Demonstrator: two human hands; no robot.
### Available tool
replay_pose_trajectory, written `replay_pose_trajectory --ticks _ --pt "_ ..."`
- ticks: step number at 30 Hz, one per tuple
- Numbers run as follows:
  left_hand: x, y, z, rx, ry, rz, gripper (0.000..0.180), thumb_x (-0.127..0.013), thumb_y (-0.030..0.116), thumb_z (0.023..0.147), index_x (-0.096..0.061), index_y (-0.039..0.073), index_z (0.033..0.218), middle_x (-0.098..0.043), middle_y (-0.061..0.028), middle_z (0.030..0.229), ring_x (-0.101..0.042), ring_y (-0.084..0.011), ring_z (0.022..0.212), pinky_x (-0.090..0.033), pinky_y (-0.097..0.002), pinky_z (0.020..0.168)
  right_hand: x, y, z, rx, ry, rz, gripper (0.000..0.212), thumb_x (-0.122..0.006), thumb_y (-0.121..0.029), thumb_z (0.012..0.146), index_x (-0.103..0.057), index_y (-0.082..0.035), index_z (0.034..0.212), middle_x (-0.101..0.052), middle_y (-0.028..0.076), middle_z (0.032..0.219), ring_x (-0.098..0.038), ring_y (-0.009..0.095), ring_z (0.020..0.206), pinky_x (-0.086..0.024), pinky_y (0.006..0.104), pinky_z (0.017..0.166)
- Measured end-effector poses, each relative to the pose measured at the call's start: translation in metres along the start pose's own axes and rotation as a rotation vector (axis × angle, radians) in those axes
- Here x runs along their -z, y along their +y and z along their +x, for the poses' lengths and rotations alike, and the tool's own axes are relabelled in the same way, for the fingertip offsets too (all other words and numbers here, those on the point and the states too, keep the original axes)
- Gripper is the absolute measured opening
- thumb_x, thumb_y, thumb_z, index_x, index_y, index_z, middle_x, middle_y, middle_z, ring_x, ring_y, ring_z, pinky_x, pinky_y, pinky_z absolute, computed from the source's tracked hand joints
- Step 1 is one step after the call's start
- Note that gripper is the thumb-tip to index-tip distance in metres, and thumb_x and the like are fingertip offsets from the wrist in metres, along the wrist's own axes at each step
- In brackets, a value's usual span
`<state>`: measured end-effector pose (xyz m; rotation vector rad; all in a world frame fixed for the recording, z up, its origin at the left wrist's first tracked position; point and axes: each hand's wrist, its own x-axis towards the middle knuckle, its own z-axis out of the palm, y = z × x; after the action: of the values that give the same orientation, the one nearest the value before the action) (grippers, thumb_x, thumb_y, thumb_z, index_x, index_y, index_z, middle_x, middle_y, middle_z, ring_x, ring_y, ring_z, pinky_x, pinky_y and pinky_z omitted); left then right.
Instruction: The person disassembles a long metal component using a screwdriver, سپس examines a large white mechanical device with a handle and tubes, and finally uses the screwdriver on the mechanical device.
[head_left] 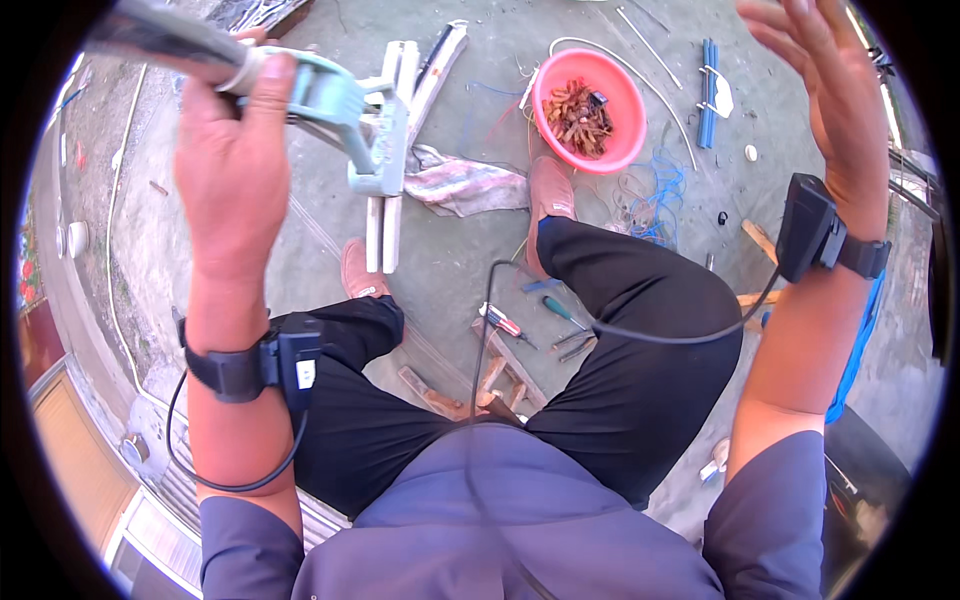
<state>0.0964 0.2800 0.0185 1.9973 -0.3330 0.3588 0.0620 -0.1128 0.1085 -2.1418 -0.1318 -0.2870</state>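
Observation:
At upper left, my left hand is closed round a pole-handled tool at its white collar. Its shiny metal pole runs off to the upper left. A pale green plastic frame continues from the collar, ending in a clamp-like head with two parallel white bars. The tool looks like a mop frame, but its kind is not certain. My right hand is raised at upper right, fingers stretched out, holding nothing; its fingertips are partly cut off by the picture's edge.
Ahead stands a pink basin filled with brown pieces. A stained cloth lies between my feet. A green-handled screwdriver, a red-handled tool and wooden pieces lie between my legs. Blue string and bundled blue rods lie right.

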Motion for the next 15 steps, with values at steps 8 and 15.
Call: replay_pose_trajectory --ticks 8,15 --pt "0.013 -0.008 0.002 0.040 0.038 0.218 0.039 -0.049 0.029 0.102 -0.052 0.002 0.131 -0.062 -0.0106 0.115 -0.057 -0.0159 0.109 -0.042 -0.0284 0.098 0.083 0.208 -0.155 -0.786 -0.137 -0.442 0.041 -0.070 -0.030 0.087 -0.060 -0.008 0.120 -0.065 0.007 0.088 -0.061 0.014 0.080 -0.048 0.0278 0.070" --pt "0.004 -0.005 0.008 0.131 0.086 0.178 0.039 -0.048 0.029 0.103 -0.054 0.001 0.129 -0.064 -0.0087 0.107 -0.057 -0.0144 0.104 -0.042 -0.0280 0.096 0.048 0.219 -0.316 -0.695 -0.851 -0.917 0.037 -0.073 -0.023 0.077 -0.064 -0.013 0.111 -0.066 0.013 0.100 -0.064 0.034 0.090 -0.052 0.0428 0.078"
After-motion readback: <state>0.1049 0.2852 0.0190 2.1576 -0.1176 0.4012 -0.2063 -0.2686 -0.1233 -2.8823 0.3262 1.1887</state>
